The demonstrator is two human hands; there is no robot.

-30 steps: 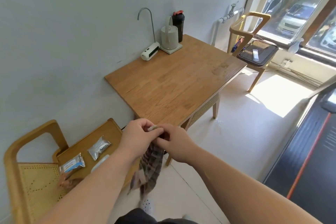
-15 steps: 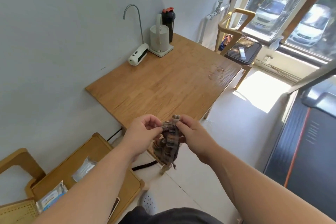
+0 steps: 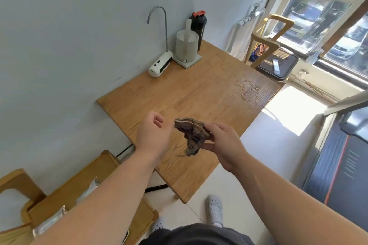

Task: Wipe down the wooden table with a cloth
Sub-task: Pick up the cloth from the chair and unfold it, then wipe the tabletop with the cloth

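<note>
The wooden table (image 3: 191,89) stands against the white wall, with a wet patch (image 3: 249,87) near its right edge. Both my hands hover over its near part. My right hand (image 3: 221,141) pinches a folded, dark striped cloth (image 3: 191,133), which hangs a little above the tabletop. My left hand (image 3: 153,133) is just left of the cloth, fingers loosely curled and holding nothing; a small gap separates it from the cloth.
At the table's far corner stand a white kettle (image 3: 187,45) on its base, a black bottle (image 3: 199,26) and a white water dispenser (image 3: 160,62) with a curved spout. A wooden chair (image 3: 268,45) stands beyond the table. Another chair holding packets (image 3: 87,191) is at near left.
My left hand has let go of the cloth and moved slightly left. The cloth is now folded in my right hand, and both hands have moved forward over the table.
</note>
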